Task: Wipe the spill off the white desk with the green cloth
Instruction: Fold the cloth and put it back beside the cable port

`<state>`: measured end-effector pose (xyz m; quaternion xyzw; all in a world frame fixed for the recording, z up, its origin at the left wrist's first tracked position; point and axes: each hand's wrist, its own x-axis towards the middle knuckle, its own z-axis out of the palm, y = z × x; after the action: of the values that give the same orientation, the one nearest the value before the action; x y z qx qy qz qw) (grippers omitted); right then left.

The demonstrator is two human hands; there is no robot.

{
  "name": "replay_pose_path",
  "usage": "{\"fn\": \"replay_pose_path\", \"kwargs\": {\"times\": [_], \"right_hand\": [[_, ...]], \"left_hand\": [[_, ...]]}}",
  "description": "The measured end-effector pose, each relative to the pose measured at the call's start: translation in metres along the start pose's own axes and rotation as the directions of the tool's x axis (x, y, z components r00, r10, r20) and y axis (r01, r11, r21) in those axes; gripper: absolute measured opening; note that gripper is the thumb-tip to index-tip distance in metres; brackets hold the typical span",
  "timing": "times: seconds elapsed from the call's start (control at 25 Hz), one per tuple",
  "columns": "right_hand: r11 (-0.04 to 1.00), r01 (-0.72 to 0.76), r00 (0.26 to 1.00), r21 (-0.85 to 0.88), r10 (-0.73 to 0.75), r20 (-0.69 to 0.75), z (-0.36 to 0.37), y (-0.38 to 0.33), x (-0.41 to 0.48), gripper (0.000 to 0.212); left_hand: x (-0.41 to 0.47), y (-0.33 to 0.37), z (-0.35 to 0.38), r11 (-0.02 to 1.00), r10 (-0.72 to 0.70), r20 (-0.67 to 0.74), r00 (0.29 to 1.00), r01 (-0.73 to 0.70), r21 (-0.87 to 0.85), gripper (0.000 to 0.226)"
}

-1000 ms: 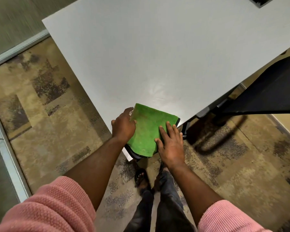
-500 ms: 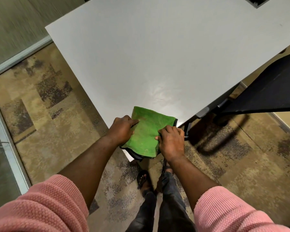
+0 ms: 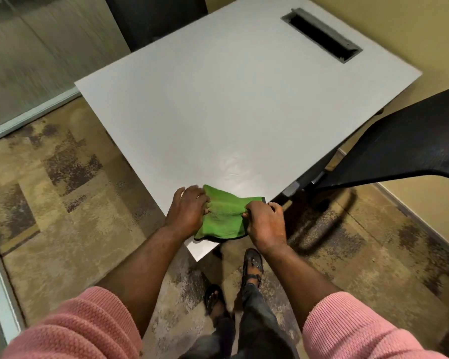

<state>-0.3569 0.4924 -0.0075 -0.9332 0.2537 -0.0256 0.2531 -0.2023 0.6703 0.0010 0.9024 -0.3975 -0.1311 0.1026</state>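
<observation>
The green cloth (image 3: pixel 224 215), edged in black, lies bunched on the near corner of the white desk (image 3: pixel 218 104). My left hand (image 3: pixel 187 212) grips its left side with curled fingers. My right hand (image 3: pixel 266 222) pinches its right side. A faint wet sheen (image 3: pixel 235 165) shows on the desk just beyond the cloth.
A black chair (image 3: pixel 399 149) juts in from the right, close to the desk's edge. A grey cable slot (image 3: pixel 322 35) is cut into the far right of the desk. Patterned carpet surrounds the desk, a glass wall stands at the left, and my feet are below the corner.
Both hands went from lying flat on the cloth to closing on it and gathering it into folds. The view has pulled back, so more of the desk shows.
</observation>
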Motion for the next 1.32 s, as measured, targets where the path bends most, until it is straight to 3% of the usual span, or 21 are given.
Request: {"fn": "replay_pose_path", "kwargs": {"times": [0.32, 0.64, 0.84, 1.04, 1.32], "right_hand": [[0.998, 0.041, 0.973, -0.048, -0.051, -0.227, -0.090, 0.001, -0.014, 0.018], [0.975, 0.093, 0.900, -0.201, -0.169, -0.402, -0.155, 0.047, 0.032, 0.029], [0.984, 0.070, 0.924, -0.163, -0.125, -0.361, -0.192, 0.094, 0.104, 0.023], [0.980, 0.090, 0.969, -0.176, -0.127, -0.211, -0.235, 0.134, 0.177, 0.022], [0.978, 0.022, 0.971, -0.210, -0.071, -0.228, -0.278, 0.178, 0.253, 0.020]], "left_hand": [[0.009, 0.041, -0.063, 0.974, 0.156, -0.127, 0.980, -0.174, -0.146, 0.028], [0.090, 0.090, -0.090, 0.944, 0.247, -0.291, 0.924, -0.297, -0.141, 0.018], [0.173, 0.124, -0.094, 0.957, 0.208, -0.287, 0.935, -0.255, -0.140, 0.020], [0.244, 0.155, -0.095, 0.962, 0.159, -0.320, 0.934, -0.220, -0.164, 0.020], [0.344, 0.193, -0.103, 0.945, 0.194, -0.320, 0.928, -0.264, -0.195, 0.017]]}}
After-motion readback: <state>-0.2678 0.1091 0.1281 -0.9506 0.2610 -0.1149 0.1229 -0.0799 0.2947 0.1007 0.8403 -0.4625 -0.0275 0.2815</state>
